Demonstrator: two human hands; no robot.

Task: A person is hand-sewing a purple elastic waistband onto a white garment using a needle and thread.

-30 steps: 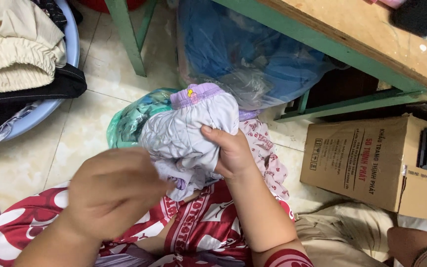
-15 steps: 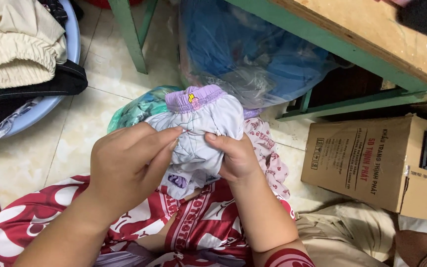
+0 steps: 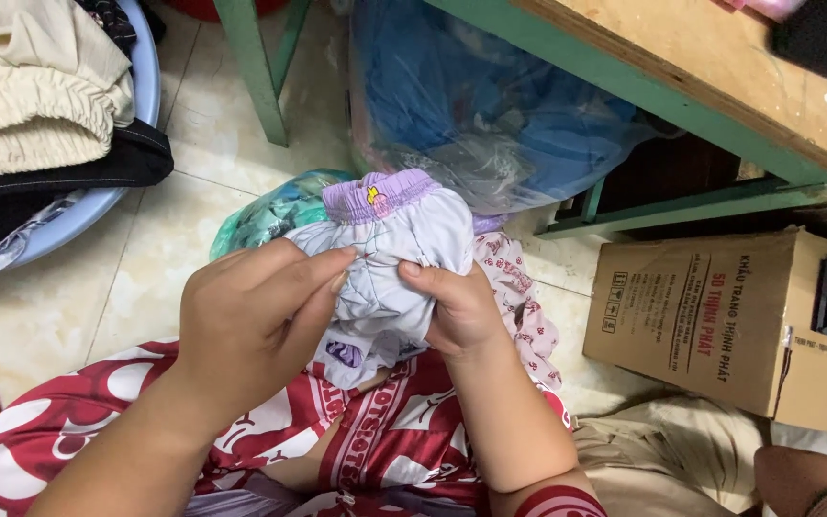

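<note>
1. While the person sits on the pale tiled floor (image 3: pixel 69 316), both bare hands meet at the centre of the view on a small white cloth garment with a lilac elastic waistband (image 3: pixel 394 230).
2. The left hand (image 3: pixel 256 321) grasps the garment from 9 o'clock, fingers (image 3: pixel 313 273) curled over its crumpled white fabric.
3. The right hand (image 3: pixel 457 306) is clenched on the same garment from 3 o'clock, thumb pressed on the cloth close to the left fingertips.
4. The garment is held above the lap, waistband at 12 o'clock, a printed corner hanging at 6 o'clock over the red and white patterned trousers (image 3: pixel 375 450).
5. Behind the garment, at 11 o'clock, lies a green crinkled plastic bag (image 3: pixel 265 215); at 3 o'clock a pink-printed white cloth (image 3: pixel 519 297) spreads on the floor.
6. At 12 o'clock a clear plastic sack of blue fabric (image 3: pixel 490 105) leans under a green-framed wooden table (image 3: pixel 720 86).
7. At 3 o'clock, well apart, stands a brown cardboard box (image 3: pixel 710 316).
8. At 10 o'clock a pale blue plastic basin (image 3: pixel 141 86) holds folded cream and black clothes (image 3: pixel 31 105).
</note>
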